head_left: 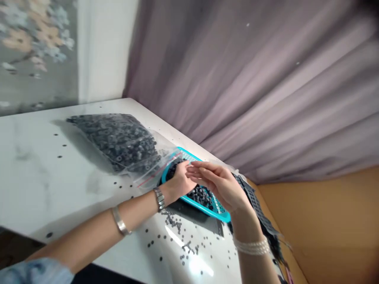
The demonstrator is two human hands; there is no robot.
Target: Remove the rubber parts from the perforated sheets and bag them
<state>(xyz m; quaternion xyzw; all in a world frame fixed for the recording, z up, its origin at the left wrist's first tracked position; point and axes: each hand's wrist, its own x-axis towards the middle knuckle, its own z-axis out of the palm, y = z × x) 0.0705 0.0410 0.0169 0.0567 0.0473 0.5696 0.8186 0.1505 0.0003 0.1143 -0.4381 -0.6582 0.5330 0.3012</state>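
In the turquoise plastic tray (pixel 221 215) the left hand (pixel 177 182) curled over small dark ring-shaped beads (pixel 201 195), its grip not visible, the right hand (pixel 220 183) was open above the tray, and a careless push could probably scatter beads beside it.

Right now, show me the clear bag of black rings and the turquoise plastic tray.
Clear bag of black rings (pixel 118 142): head view, filled middle.
Turquoise plastic tray (pixel 220 216): head view, near rim.

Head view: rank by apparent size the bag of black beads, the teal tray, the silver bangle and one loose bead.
1. bag of black beads
2. teal tray, partly covered, so its full size is unsure
3. silver bangle
4. loose bead
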